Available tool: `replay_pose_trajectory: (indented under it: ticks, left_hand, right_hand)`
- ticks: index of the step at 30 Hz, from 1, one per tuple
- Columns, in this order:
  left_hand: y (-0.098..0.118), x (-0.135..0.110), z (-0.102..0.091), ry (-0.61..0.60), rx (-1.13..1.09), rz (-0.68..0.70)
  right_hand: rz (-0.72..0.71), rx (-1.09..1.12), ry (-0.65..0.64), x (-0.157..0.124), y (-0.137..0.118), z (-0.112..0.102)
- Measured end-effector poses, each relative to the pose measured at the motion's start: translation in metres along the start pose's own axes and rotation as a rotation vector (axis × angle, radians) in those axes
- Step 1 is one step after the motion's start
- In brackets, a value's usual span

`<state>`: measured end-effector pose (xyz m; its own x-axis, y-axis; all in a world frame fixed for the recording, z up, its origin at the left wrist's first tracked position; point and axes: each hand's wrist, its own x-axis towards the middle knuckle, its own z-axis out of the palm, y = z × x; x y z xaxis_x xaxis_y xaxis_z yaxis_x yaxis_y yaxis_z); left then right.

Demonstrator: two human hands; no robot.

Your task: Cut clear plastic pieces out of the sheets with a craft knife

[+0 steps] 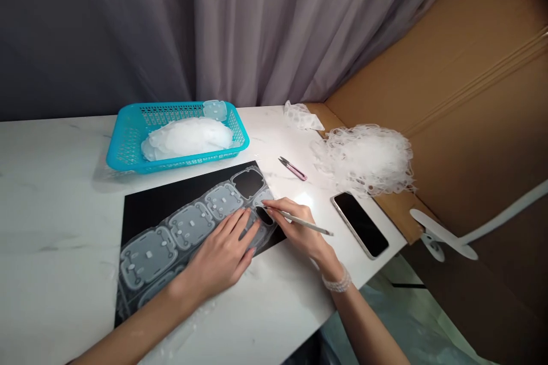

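Observation:
A translucent sheet of moulded silicone-like pieces (pixel 191 223) lies on a black mat (pixel 160 201). My left hand (pixel 226 248) rests flat on the sheet, fingers stretched out and slightly apart. In my right hand (pixel 295 227) is a slim white pen-shaped tool (pixel 310 224), pinched between thumb and fingers. Its tip end is at the sheet's right part, beside a dark opening (pixel 264 215); the very tip is too small to make out. Another opening (pixel 249 183) shows at the sheet's far right corner, where the black mat is visible through it.
A blue basket (pixel 112 151) holds a pile of translucent white pieces (pixel 188 137). Thread snips (pixel 293 168) lie right of the mat. Beyond them are a heap of white trimmings (pixel 368 158) and a crumpled white sheet (pixel 302 116). A phone (pixel 360 224) lies near the right edge.

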<state>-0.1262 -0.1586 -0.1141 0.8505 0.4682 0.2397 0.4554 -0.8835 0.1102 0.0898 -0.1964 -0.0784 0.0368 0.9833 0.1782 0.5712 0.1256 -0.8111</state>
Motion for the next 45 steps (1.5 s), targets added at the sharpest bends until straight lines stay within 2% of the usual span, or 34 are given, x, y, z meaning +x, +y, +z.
replay_pose_trajectory:
  ticks: [3,10,16,18,21,24,26,29,32,36,42,45]
  left_hand:
    - [0.0,0.001,-0.003,-0.013,-0.023,-0.009]
    - [-0.001,0.001,-0.012,-0.064,-0.069,-0.039]
    - [-0.009,-0.001,-0.008,-0.087,-0.081,-0.034]
    - [-0.011,0.005,-0.007,-0.095,-0.085,-0.045]
    - [-0.011,0.013,-0.008,-0.09,-0.078,-0.047]
    - [-0.013,0.008,-0.013,-0.06,-0.05,-0.02]
    - [-0.019,-0.004,-0.016,-0.027,-0.009,-0.084]
    - [-0.035,-0.03,-0.019,0.006,0.055,-0.241]
    - [-0.049,-0.048,-0.019,-0.001,0.064,-0.253]
    - [-0.051,-0.052,-0.023,-0.005,0.063,-0.257]
    - [-0.05,-0.048,-0.037,-0.053,0.077,-0.242]
    - [-0.053,-0.049,-0.038,-0.061,0.087,-0.243]
  right_hand:
    - [-0.028,-0.078,-0.048,-0.004,-0.003,0.002]
    - [-0.017,-0.118,-0.062,-0.013,-0.004,-0.001]
    - [0.023,-0.123,-0.057,-0.02,-0.009,-0.002]
    - [0.061,-0.114,-0.028,-0.02,-0.011,-0.001]
    - [0.112,-0.083,0.09,-0.017,-0.014,0.0]
    - [0.14,-0.021,0.196,-0.007,-0.02,0.003]
    - [0.157,0.041,0.195,0.002,-0.026,0.008]
    - [0.182,0.138,0.091,0.02,-0.037,0.028]
    - [0.162,0.156,-0.015,0.039,-0.045,0.058]
    - [0.089,0.061,-0.072,0.053,-0.049,0.087]
    - [0.058,-0.114,-0.088,0.054,-0.056,0.092]
    - [0.043,-0.169,-0.093,0.056,-0.058,0.095]
